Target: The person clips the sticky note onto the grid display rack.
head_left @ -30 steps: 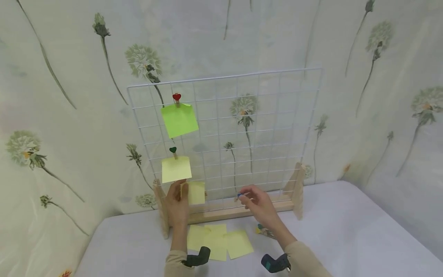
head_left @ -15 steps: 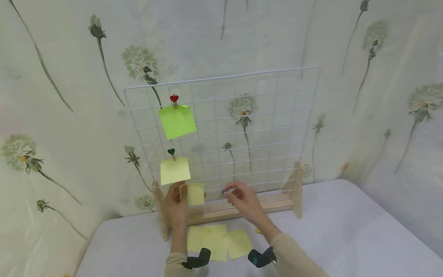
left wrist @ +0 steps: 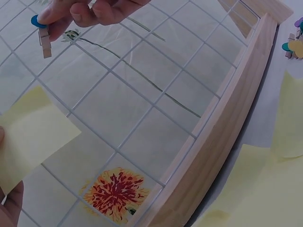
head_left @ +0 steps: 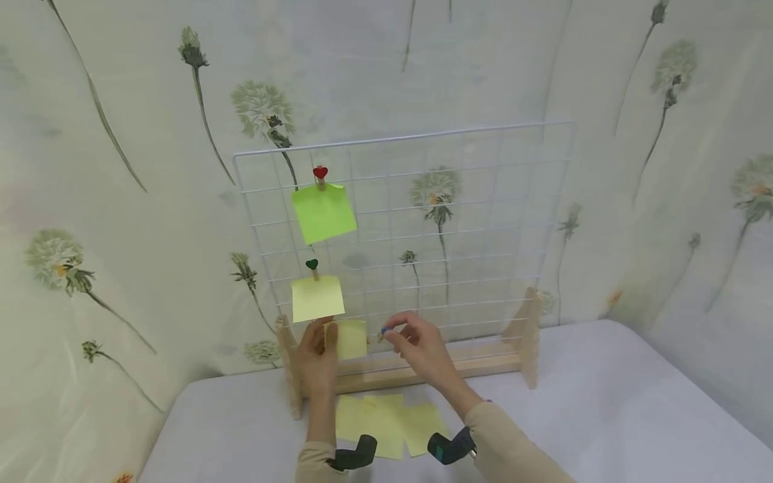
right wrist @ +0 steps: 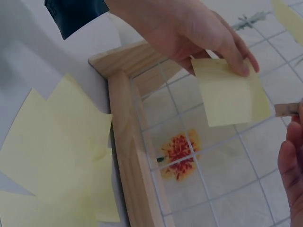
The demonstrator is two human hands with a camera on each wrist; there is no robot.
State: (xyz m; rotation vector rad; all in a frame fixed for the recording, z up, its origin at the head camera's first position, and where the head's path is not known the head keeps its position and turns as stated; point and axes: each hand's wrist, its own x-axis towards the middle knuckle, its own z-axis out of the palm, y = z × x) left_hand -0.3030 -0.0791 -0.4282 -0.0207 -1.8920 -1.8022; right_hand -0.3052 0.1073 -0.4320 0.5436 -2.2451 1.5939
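The left grip [head_left: 318, 355] pinches a yellow note [head_left: 351, 339] in front of the wire grid [head_left: 404, 139], at lower left; the right grip [head_left: 417, 342] pinches a blue-topped clothespin [left wrist: 44, 40] near the note, apart from it. The white surface [head_left: 604, 402] carries the grid's wooden stand [head_left: 386, 379], with loose notes [head_left: 386, 422] overlapping in front. Higher up hang a green note [head_left: 325, 215] and, below it, a pale note [head_left: 317, 299], fixed by a red heart clip [head_left: 321, 173] and a green heart clip [head_left: 311, 265].

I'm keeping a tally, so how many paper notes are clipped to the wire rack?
2: the green note at upper left and the yellow note below it. The held note, in the left hand, isn't clipped.
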